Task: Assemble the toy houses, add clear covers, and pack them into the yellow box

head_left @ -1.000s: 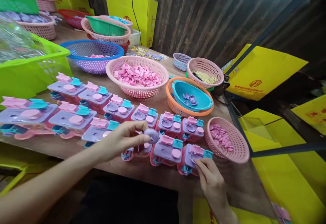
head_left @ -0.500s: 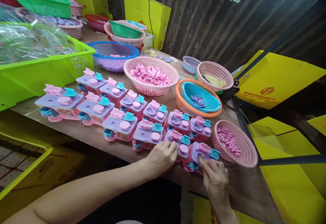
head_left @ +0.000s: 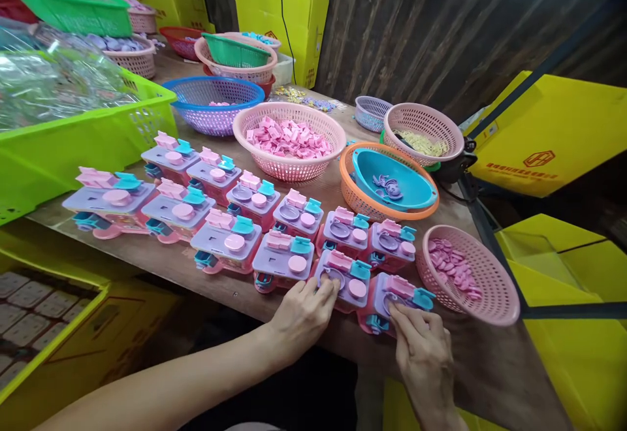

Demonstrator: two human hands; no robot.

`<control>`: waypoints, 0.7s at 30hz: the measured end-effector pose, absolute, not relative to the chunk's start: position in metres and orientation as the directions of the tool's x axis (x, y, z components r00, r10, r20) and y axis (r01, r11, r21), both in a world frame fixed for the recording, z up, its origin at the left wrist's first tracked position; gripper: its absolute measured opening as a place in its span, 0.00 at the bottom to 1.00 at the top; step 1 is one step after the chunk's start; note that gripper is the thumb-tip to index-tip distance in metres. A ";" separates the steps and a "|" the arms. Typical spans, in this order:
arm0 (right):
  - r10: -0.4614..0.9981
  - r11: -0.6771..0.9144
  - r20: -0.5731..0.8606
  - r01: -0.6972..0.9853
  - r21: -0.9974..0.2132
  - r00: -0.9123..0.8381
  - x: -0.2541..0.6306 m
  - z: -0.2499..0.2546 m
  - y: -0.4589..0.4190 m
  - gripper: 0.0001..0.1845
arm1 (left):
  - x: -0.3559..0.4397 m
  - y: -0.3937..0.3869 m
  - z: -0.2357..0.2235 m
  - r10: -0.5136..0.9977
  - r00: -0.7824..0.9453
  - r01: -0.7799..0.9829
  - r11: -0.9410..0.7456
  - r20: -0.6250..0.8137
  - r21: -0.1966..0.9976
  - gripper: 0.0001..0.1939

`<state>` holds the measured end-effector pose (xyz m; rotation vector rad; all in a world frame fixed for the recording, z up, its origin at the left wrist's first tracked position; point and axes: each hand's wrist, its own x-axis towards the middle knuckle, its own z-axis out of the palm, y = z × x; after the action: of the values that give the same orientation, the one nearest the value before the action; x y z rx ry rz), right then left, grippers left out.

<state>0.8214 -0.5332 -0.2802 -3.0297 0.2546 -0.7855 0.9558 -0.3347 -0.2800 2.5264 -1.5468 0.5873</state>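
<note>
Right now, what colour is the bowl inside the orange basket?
Teal blue bowl, clearest in the head view.

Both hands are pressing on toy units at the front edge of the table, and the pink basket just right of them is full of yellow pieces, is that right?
Not quite. In the head view the pink basket holds pink pieces, not yellow ones. The rest stands: the left hand and right hand each press on a toy unit at the table's front edge.

Toy units (head_left: 230, 238) stand in two rows along the bench (head_left: 490, 366) front. Behind them sit baskets (head_left: 289, 140); a crate (head_left: 88, 137) lies left, another basket (head_left: 490, 287) right of the rows.
</note>
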 end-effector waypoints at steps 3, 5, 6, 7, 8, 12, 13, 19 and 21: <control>-0.165 -0.985 0.460 -0.166 -0.039 0.872 0.822 -0.279 -0.532 0.13 | 0.957 -0.341 -0.273 -0.834 0.446 -0.872 -0.487 0.326 -0.053 0.16; -0.165 -0.986 0.444 -0.159 -0.051 0.881 0.822 -0.279 -0.533 0.13 | 0.956 -0.344 -0.268 -0.856 0.453 -0.876 -0.480 0.250 -0.057 0.14; -0.165 -0.986 0.436 -0.154 -0.061 0.885 0.822 -0.278 -0.533 0.13 | 0.956 -0.346 -0.266 -0.867 0.449 -0.878 -0.472 0.217 -0.072 0.14; -0.169 -0.986 0.426 -0.155 -0.069 0.889 0.822 -0.278 -0.533 0.13 | 0.955 -0.346 -0.264 -0.877 0.441 -0.881 -0.464 0.192 -0.093 0.14; -0.178 -0.984 0.413 -0.161 -0.075 0.893 0.822 -0.278 -0.532 0.14 | 0.954 -0.346 -0.263 -0.883 0.435 -0.881 -0.458 0.177 -0.119 0.15; -0.241 -0.968 0.330 -0.252 -0.010 0.913 0.822 -0.276 -0.528 0.16 | 0.951 -0.344 -0.264 -0.895 0.414 -0.873 -0.442 0.166 -0.207 0.20; -0.248 -0.963 0.312 -0.268 0.022 0.917 0.822 -0.276 -0.527 0.17 | 0.951 -0.343 -0.265 -0.896 0.411 -0.868 -0.441 0.168 -0.227 0.20; -0.215 -0.974 0.295 -0.225 -0.001 0.931 0.819 -0.277 -0.529 0.20 | 0.953 -0.340 -0.275 -0.900 0.394 -0.871 -0.431 0.189 -0.236 0.21; -0.199 -0.979 0.331 -0.202 -0.023 0.922 0.816 -0.283 -0.530 0.21 | 0.955 -0.336 -0.274 -0.907 0.389 -0.887 -0.417 0.164 -0.199 0.23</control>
<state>0.8165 -0.5298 -0.2826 -3.0911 0.3224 -0.5308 0.9553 -0.3361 -0.2742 2.6830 -1.7362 0.3993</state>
